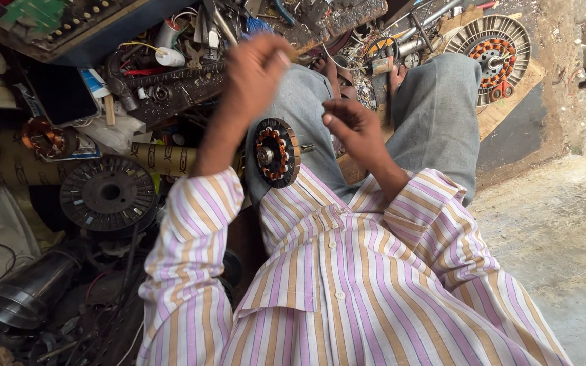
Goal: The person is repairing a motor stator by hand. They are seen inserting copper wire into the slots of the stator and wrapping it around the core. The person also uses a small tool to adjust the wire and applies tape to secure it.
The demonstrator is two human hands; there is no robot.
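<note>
A round fan stator (pixel 276 152) with copper windings and a short steel shaft stands on edge in my lap, against my grey trousers (pixel 435 115). My left hand (pixel 256 68) is raised above it, blurred, its fingers closed. To the right of the stator, my right hand (pixel 348 124) hovers with its fingers curled and pinched together. I can make out nothing between the fingers of either hand. Neither hand touches the stator. My striped shirt (pixel 347 285) fills the bottom of the view.
A black ribbed spool (pixel 108 193) lies at the left, with a cardboard tube (pixel 164 159) beside it. A larger stator (pixel 490 51) rests on a wooden board at the top right. Tools and wires crowd the top; a metal pipe (pixel 25 291) lies at the bottom left, with a concrete floor (pixel 557 237) to the right.
</note>
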